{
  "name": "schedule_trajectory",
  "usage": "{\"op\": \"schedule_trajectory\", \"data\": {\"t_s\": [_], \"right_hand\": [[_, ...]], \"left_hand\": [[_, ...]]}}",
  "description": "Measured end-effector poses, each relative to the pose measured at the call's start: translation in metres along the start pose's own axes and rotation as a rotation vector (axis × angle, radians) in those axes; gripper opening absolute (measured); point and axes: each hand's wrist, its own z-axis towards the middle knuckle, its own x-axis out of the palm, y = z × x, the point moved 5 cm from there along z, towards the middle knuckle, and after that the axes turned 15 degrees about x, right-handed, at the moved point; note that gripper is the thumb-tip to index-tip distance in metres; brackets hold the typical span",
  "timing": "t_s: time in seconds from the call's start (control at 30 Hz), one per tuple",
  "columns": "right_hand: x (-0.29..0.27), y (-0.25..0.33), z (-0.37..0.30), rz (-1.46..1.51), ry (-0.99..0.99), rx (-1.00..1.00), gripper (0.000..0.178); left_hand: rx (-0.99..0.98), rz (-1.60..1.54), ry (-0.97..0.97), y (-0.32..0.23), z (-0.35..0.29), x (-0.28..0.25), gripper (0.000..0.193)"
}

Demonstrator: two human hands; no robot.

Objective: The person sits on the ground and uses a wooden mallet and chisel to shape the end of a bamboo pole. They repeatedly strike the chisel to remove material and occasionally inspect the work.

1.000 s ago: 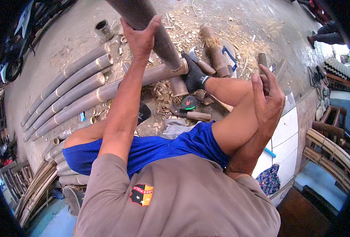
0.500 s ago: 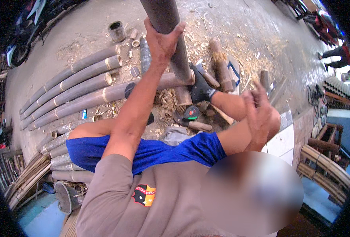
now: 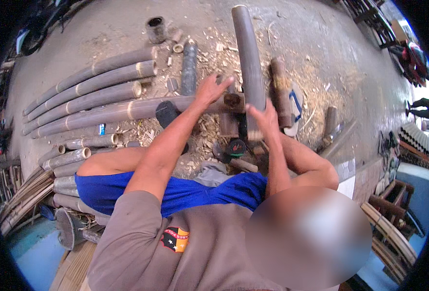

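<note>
A brown bamboo tube (image 3: 248,53) stands out in front of me, leaning slightly left at its far end. My right hand (image 3: 266,119) is closed around its near end, thumb on the near side and fingers mostly hidden behind. To its left my left hand (image 3: 214,90) is open and empty, fingers apart, above a long bamboo pole (image 3: 146,107) lying crosswise on the floor. That pole has a dark round hole (image 3: 232,100) near its right end, close beside the tube. A short bamboo piece (image 3: 229,125) sits under the pole's end.
More bamboo poles (image 3: 103,67) lie in a row at left. A round black tape measure (image 3: 235,147), a wooden handle (image 3: 243,165), a blue-strapped sandal (image 3: 296,109) and a bamboo log (image 3: 281,92) lie nearby among wood chips. A can (image 3: 155,29) stands farther off.
My left hand has let go of the bamboo tube. My right hand has come from beside my knee and taken its near end. The tube has shifted right, and the pole's hole now shows.
</note>
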Motion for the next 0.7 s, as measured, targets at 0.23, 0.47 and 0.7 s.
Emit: {"op": "schedule_trajectory", "data": {"t_s": [0.23,0.47,0.7], "right_hand": [[-0.016,0.008,0.152,-0.374,-0.237,-0.076,0.077],[-0.007,-0.008,0.155,-0.794,-0.449,-0.344,0.045],[0.013,-0.106,0.120,-1.030,-0.212,-0.234,0.035]], "left_hand": [[0.282,0.613,0.463,0.055,-0.020,0.034,0.092],[0.346,0.572,0.495,0.059,-0.017,0.032,0.083],[0.380,0.650,0.351,0.056,-0.033,0.023,0.082]]}}
